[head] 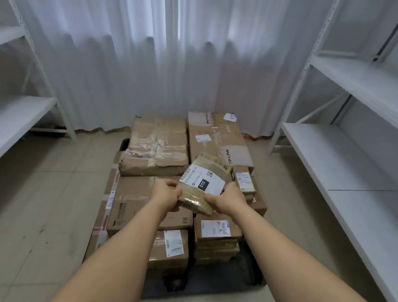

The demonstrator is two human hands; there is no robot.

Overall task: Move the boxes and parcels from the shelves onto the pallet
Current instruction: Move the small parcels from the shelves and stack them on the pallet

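Observation:
I hold a small taped cardboard parcel (205, 181) with a white label marked 010 out in front of me, above the stacked boxes. My left hand (166, 193) grips its near left corner and my right hand (228, 199) grips its near right edge. Below it a black pallet (251, 265) on the floor carries several brown boxes, among them a large TP-LINK box (217, 138) at the back right and a crumpled taped box (155, 148) at the back left.
White metal shelves stand on the left (4, 114) and on the right (356, 165), their boards bare in view. A white curtain (166, 59) hangs behind the pallet. Tiled floor (49, 195) lies open on both sides of the stack.

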